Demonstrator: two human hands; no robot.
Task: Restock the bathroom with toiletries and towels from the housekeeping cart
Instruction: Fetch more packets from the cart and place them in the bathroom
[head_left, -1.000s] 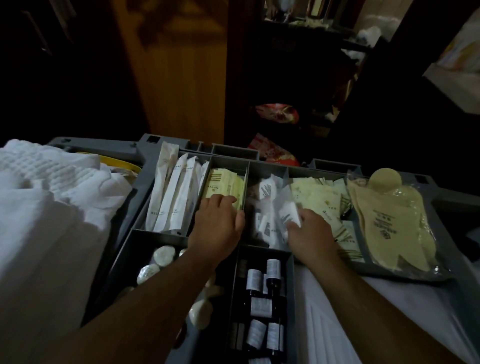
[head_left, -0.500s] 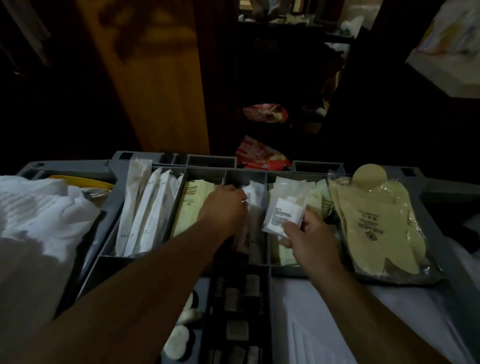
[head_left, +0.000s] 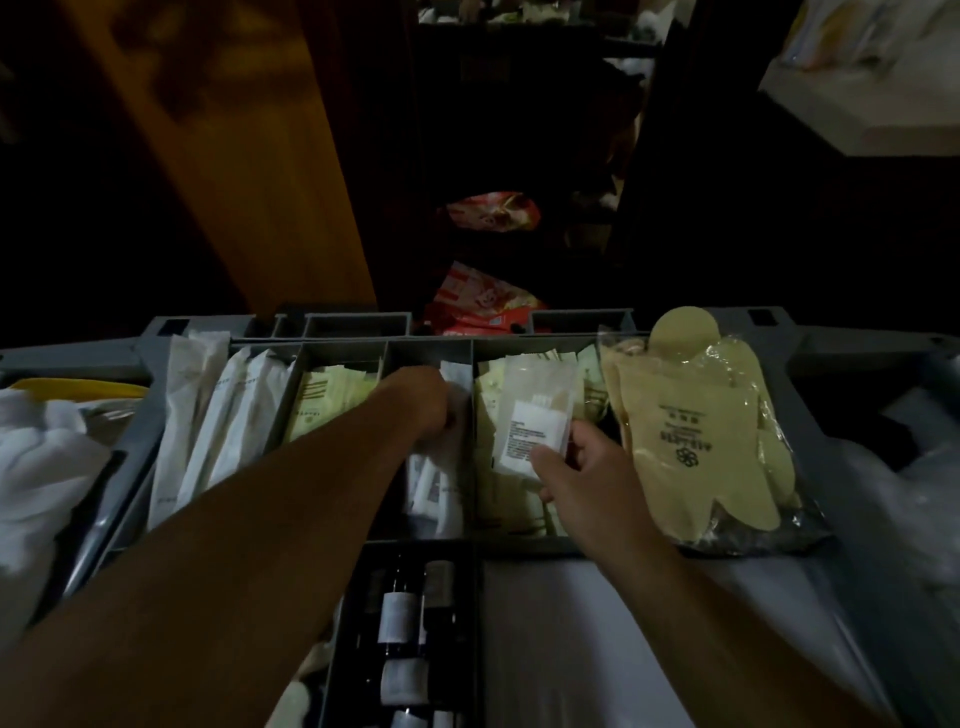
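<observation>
Right hand (head_left: 587, 467) pinches a clear sachet (head_left: 535, 415) at its 11 o'clock; slick film could slip free; left hand (head_left: 421, 402) grip hidden

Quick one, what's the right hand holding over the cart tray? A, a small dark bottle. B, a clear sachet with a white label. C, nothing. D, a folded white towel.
B: the right hand pinches a clear sachet with a white label, held up over the compartment of pale yellow packets.
</observation>
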